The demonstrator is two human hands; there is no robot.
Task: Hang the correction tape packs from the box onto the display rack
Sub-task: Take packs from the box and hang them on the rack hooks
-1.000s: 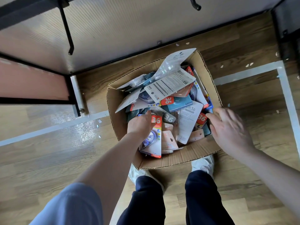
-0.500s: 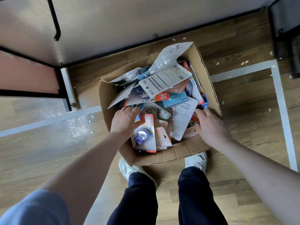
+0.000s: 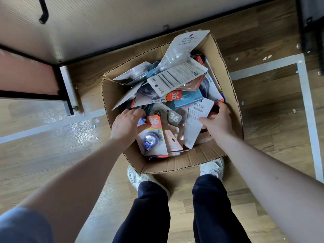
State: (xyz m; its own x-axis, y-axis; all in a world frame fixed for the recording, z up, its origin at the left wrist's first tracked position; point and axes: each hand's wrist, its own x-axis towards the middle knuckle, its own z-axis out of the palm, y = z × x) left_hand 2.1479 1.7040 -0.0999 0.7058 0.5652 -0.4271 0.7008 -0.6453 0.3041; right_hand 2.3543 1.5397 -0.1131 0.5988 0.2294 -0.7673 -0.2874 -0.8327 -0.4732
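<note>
The brown corrugated cardboard box [image 3: 177, 163] on the wooden floor [image 3: 52, 146] held a loose, overlapping heap of packs, so I judged that lifting one could drag its neighbours up and spill them over the rim, or bend a card caught under the pile. My left hand [image 3: 125, 126] pinched the top edge of a white-carded correction tape pack with a blue dispenser and an orange "36" corner [image 3: 152, 137], which lay against the near wall, just below my thumb. My right hand [image 3: 218, 118] gripped the edge of a white printed-back pack [image 3: 196, 123] near the right wall. The black metal rack hook [image 3: 43, 11] hung well away, above the box.
</note>
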